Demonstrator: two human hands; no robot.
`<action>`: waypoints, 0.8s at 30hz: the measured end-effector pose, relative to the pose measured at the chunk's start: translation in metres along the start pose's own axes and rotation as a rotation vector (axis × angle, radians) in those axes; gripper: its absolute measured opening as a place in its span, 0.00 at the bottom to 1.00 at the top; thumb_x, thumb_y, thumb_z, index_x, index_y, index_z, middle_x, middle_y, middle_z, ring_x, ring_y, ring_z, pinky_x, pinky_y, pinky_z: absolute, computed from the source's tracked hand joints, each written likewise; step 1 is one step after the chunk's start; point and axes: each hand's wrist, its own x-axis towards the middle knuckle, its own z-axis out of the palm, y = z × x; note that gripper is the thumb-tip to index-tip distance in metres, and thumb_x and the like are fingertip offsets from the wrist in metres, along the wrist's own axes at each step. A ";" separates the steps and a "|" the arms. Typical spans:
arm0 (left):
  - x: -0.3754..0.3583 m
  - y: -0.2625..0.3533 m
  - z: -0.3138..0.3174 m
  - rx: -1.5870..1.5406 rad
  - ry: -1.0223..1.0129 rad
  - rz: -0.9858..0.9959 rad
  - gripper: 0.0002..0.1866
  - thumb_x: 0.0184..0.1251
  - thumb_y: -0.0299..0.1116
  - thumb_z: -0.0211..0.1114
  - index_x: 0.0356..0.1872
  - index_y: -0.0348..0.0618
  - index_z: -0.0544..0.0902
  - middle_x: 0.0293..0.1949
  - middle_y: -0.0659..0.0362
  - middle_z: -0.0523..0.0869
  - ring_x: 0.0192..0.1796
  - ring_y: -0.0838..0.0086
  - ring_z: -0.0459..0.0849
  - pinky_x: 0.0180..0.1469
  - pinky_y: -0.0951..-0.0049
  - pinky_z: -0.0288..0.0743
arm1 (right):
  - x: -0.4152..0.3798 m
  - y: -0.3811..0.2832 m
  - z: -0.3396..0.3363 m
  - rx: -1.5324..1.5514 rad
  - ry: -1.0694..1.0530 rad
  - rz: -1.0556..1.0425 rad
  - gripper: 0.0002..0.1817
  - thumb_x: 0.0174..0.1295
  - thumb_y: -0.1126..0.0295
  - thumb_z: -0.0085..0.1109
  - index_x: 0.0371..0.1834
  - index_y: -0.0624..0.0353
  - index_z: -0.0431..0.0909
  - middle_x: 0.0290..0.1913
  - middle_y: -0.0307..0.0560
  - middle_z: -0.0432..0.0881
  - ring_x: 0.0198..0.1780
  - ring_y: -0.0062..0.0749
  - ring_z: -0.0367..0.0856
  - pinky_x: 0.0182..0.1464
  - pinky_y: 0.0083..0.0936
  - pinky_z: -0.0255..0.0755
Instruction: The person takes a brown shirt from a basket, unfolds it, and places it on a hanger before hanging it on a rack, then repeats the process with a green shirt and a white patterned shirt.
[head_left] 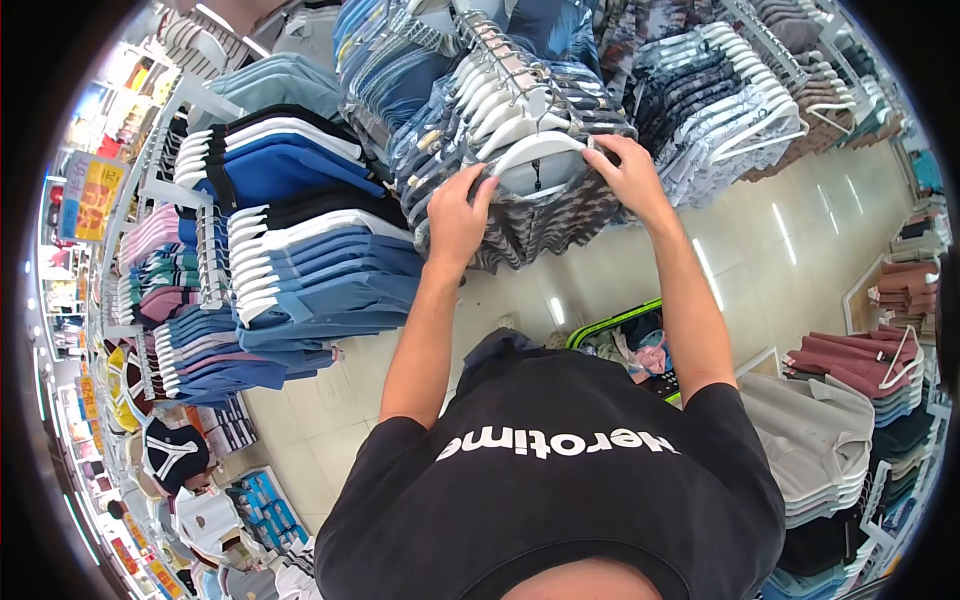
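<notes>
Two hands at 12 o'clock, both on one grey-and-brown zigzag-patterned fabric shirt (530, 226) at the near end of a crowded row. Done so far: shirt is on its arched white plastic hanger (541, 142), neckline spread around it, front hanging down in folds. Hook's seat on the silver metal rail (490, 45) is too cluttered to confirm. Looks unfinished: neither hand is off the cloth. Left hand (459, 218) is narrow, thumb and fingers pinching the shoulder at the hanger's 9 o'clock side. Right hand (632, 178) also narrow, pinching the shoulder at the 3 o'clock side. Fingers partly hide both shoulder ends. Small black tag (537, 176) shows inside the neck, unreadable.

Around: white hangers packed close behind at 12 o'clock, little slack there. Blue long-sided garments on white hangers (345, 265) at 9 to 10 o'clock, white-and-grey patterned shirts (735, 140) at 2, maroon garments (840, 360) at 3, light grey collared shirts (800, 430) at 4. Black basket with lime-green rim (612, 321) sits at 4 o'clock, nearer in, pink cloth (650, 357) inside, partly behind the right forearm. Nothing seen between hands and shirt; crowded neighbours are the main obstruction
</notes>
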 end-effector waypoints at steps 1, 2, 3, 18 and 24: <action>-0.002 -0.001 -0.002 -0.001 -0.005 0.001 0.15 0.65 0.36 0.69 0.45 0.35 0.85 0.43 0.44 0.88 0.46 0.49 0.86 0.50 0.61 0.77 | -0.002 0.004 -0.002 0.000 0.002 0.005 0.21 0.62 0.60 0.67 0.51 0.65 0.84 0.50 0.55 0.86 0.54 0.44 0.83 0.58 0.31 0.72; -0.004 -0.004 -0.006 0.073 -0.019 0.038 0.16 0.64 0.38 0.70 0.45 0.35 0.85 0.42 0.45 0.88 0.45 0.49 0.86 0.50 0.60 0.77 | -0.004 0.009 -0.005 -0.068 -0.001 -0.022 0.21 0.61 0.61 0.67 0.51 0.65 0.84 0.49 0.55 0.86 0.53 0.45 0.83 0.57 0.32 0.72; -0.006 -0.007 -0.012 0.147 -0.033 0.076 0.17 0.62 0.39 0.71 0.44 0.35 0.85 0.41 0.45 0.88 0.45 0.49 0.86 0.49 0.60 0.78 | -0.006 0.016 -0.008 -0.135 -0.005 -0.049 0.20 0.60 0.61 0.68 0.51 0.65 0.84 0.48 0.54 0.86 0.52 0.46 0.83 0.56 0.33 0.73; -0.145 -0.160 0.035 -0.469 -0.207 -0.725 0.22 0.61 0.30 0.74 0.55 0.33 0.81 0.50 0.55 0.87 0.51 0.64 0.84 0.58 0.70 0.74 | -0.091 0.119 0.047 0.706 -0.241 0.842 0.22 0.60 0.74 0.69 0.58 0.66 0.78 0.51 0.49 0.86 0.47 0.36 0.84 0.51 0.33 0.77; -0.138 -0.162 0.011 -0.270 0.055 -0.856 0.18 0.68 0.34 0.68 0.51 0.29 0.82 0.46 0.49 0.89 0.45 0.67 0.86 0.50 0.67 0.76 | -0.093 0.177 0.049 0.265 0.132 0.718 0.19 0.60 0.75 0.68 0.55 0.66 0.79 0.48 0.48 0.86 0.47 0.32 0.83 0.50 0.33 0.76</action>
